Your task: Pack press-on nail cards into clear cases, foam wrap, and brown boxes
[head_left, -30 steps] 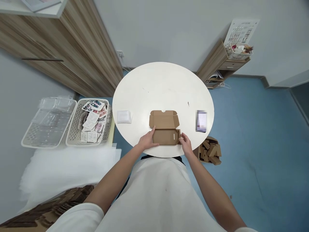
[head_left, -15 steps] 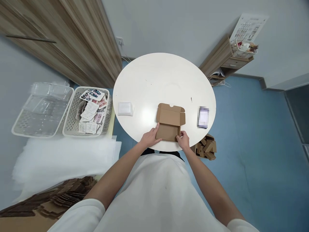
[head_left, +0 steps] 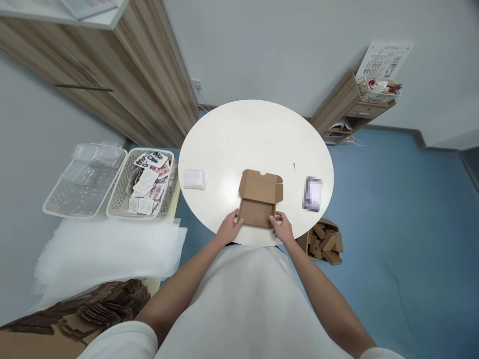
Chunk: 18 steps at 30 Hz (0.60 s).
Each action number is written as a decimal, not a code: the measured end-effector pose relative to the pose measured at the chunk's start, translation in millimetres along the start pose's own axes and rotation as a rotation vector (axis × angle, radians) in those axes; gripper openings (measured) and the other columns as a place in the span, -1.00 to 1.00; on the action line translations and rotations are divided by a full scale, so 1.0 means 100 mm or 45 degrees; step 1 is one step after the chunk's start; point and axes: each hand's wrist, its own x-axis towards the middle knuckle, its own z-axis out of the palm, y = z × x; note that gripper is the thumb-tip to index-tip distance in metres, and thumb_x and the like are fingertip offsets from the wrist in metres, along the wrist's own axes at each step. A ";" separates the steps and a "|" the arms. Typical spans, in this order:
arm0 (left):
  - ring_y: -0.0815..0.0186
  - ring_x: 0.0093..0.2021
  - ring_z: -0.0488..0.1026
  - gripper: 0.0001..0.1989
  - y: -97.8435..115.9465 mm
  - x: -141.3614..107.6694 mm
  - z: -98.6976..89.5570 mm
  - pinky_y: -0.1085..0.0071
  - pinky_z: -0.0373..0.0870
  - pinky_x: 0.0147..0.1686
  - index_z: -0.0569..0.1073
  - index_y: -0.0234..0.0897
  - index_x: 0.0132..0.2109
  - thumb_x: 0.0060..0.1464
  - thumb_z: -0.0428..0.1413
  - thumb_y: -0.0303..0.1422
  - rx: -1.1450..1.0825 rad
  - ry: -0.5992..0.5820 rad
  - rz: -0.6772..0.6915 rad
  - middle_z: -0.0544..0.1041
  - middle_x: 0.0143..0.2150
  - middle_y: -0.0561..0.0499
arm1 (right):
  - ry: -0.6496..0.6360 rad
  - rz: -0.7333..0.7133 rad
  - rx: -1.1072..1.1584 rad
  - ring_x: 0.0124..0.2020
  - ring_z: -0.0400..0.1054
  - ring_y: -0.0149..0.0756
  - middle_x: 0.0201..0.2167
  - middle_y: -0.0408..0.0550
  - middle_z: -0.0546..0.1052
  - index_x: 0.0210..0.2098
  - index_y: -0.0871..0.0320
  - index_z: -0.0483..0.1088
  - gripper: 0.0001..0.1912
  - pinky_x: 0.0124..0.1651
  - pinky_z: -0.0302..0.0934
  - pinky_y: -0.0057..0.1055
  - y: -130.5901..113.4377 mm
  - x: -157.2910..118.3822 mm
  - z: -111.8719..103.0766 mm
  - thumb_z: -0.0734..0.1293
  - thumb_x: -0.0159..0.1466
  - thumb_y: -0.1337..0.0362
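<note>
A brown cardboard box (head_left: 256, 213) stands near the front edge of the white round table (head_left: 258, 129), its lid folded back and its inside bare. My left hand (head_left: 229, 228) grips the box's left wall near the front corner, thumb toward the inside. At the right wall, my right hand (head_left: 282, 228) pinches the cardboard between thumb and fingers. To the left on the tabletop lies a white wrapped packet (head_left: 194, 179). Toward the right edge rests a blurred purple-and-white item (head_left: 313, 193).
A basket of printed cards (head_left: 147, 184) and a basket of clear plastic packs (head_left: 86, 174) stand at left, above white foam sheets (head_left: 108, 247) and stacked flat cardboard (head_left: 101, 309). A carton of folded boxes (head_left: 325, 242) sits on the floor at right.
My left hand has shifted from the box's inner left side to its outer left wall. My right hand now holds the right wall with fingers outside. The camera view has tilted up slightly.
</note>
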 end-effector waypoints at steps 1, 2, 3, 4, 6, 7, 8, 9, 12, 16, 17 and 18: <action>0.35 -0.27 0.43 -0.49 0.02 -0.01 -0.01 0.36 0.37 -0.20 0.12 -0.21 0.19 0.11 -0.08 -0.19 -0.045 0.005 -0.043 0.31 0.07 -0.14 | -0.070 0.039 0.055 -0.51 0.38 -0.37 -0.06 0.03 0.36 0.04 0.09 0.14 -0.41 -0.53 0.26 -0.39 -0.01 -0.02 -0.03 0.18 0.09 -0.07; 0.36 -0.28 0.44 -0.50 0.04 -0.01 -0.02 0.37 0.40 -0.25 0.14 -0.20 0.18 0.11 -0.09 -0.18 -0.089 0.008 -0.084 0.31 0.08 -0.14 | -0.131 0.067 0.113 -0.52 0.39 -0.39 0.00 0.04 0.32 0.05 0.07 0.12 -0.40 -0.56 0.27 -0.41 -0.01 -0.04 -0.06 0.17 0.10 -0.08; 0.36 -0.28 0.44 -0.51 0.06 -0.02 -0.02 0.39 0.41 -0.31 0.16 -0.20 0.17 0.11 -0.10 -0.18 -0.132 0.012 -0.119 0.30 0.09 -0.14 | -0.181 0.083 0.171 -0.50 0.41 -0.40 0.05 0.05 0.28 0.06 0.05 0.11 -0.40 -0.57 0.28 -0.43 -0.01 -0.04 -0.09 0.17 0.10 -0.09; 0.36 -0.28 0.45 -0.52 0.08 -0.02 -0.02 0.41 0.42 -0.36 0.17 -0.19 0.16 0.12 -0.10 -0.17 -0.172 0.021 -0.148 0.29 0.10 -0.14 | -0.225 0.089 0.225 -0.47 0.42 -0.39 0.08 0.05 0.25 0.06 0.04 0.10 -0.40 -0.56 0.30 -0.43 -0.01 -0.05 -0.12 0.17 0.11 -0.09; 0.33 -0.23 0.45 -0.53 0.12 -0.01 -0.01 0.44 0.42 -0.40 0.19 -0.19 0.16 0.12 -0.11 -0.17 -0.233 0.038 -0.191 0.27 0.12 -0.14 | -0.303 0.086 0.305 -0.40 0.44 -0.36 0.11 0.05 0.22 0.08 0.03 0.10 -0.41 -0.53 0.33 -0.44 0.00 -0.02 -0.17 0.18 0.11 -0.07; 0.32 -0.21 0.44 -0.52 0.14 0.01 0.01 0.44 0.43 -0.40 0.19 -0.19 0.16 0.12 -0.10 -0.16 -0.249 0.044 -0.206 0.27 0.11 -0.14 | -0.332 0.083 0.329 -0.38 0.45 -0.34 0.11 0.05 0.22 0.09 0.02 0.10 -0.41 -0.52 0.34 -0.43 0.00 0.00 -0.20 0.19 0.12 -0.06; 0.30 -0.19 0.44 -0.51 0.15 0.03 0.04 0.42 0.43 -0.38 0.18 -0.18 0.17 0.12 -0.10 -0.15 -0.255 0.048 -0.216 0.28 0.10 -0.14 | -0.351 0.081 0.346 -0.36 0.45 -0.33 0.11 0.05 0.23 0.10 0.02 0.10 -0.40 -0.50 0.36 -0.42 0.01 0.03 -0.22 0.20 0.12 -0.05; 0.29 -0.17 0.44 -0.50 0.16 0.05 0.07 0.40 0.43 -0.34 0.17 -0.17 0.18 0.11 -0.09 -0.15 -0.254 0.055 -0.218 0.29 0.10 -0.13 | -0.359 0.077 0.361 -0.34 0.45 -0.32 0.10 0.05 0.24 0.10 0.02 0.10 -0.40 -0.48 0.36 -0.41 0.01 0.06 -0.25 0.20 0.12 -0.04; 0.26 -0.12 0.42 -0.46 0.17 0.15 0.18 0.32 0.38 -0.17 0.13 -0.17 0.21 0.10 -0.07 -0.14 -0.254 0.082 -0.177 0.29 0.11 -0.13 | -0.342 0.049 0.434 -0.31 0.44 -0.30 0.10 0.05 0.25 0.11 0.03 0.12 -0.39 -0.40 0.37 -0.37 0.03 0.19 -0.31 0.22 0.12 -0.03; 0.20 0.01 0.34 -0.40 0.23 0.28 0.30 0.26 0.25 -0.01 0.04 -0.20 0.25 0.10 -0.08 -0.12 -0.331 0.096 -0.175 0.16 0.21 -0.16 | -0.311 -0.065 0.509 -0.24 0.42 -0.28 0.05 0.03 0.33 0.07 0.06 0.21 -0.42 -0.17 0.32 -0.29 0.05 0.37 -0.39 0.25 0.10 -0.01; 0.19 0.04 0.32 -0.39 0.26 0.30 0.31 0.25 0.23 0.02 0.02 -0.21 0.25 0.10 -0.07 -0.12 -0.346 0.109 -0.185 0.12 0.23 -0.16 | -0.312 -0.088 0.515 -0.22 0.41 -0.27 0.04 0.02 0.34 0.06 0.07 0.23 -0.43 -0.11 0.29 -0.26 0.05 0.41 -0.40 0.26 0.10 -0.01; 0.18 0.06 0.29 -0.37 0.30 0.31 0.32 0.25 0.20 0.04 -0.01 -0.22 0.26 0.10 -0.06 -0.13 -0.361 0.119 -0.188 0.09 0.25 -0.15 | -0.314 -0.104 0.519 -0.20 0.40 -0.26 0.04 0.01 0.35 0.06 0.06 0.23 -0.43 -0.08 0.26 -0.24 0.05 0.43 -0.40 0.26 0.09 0.00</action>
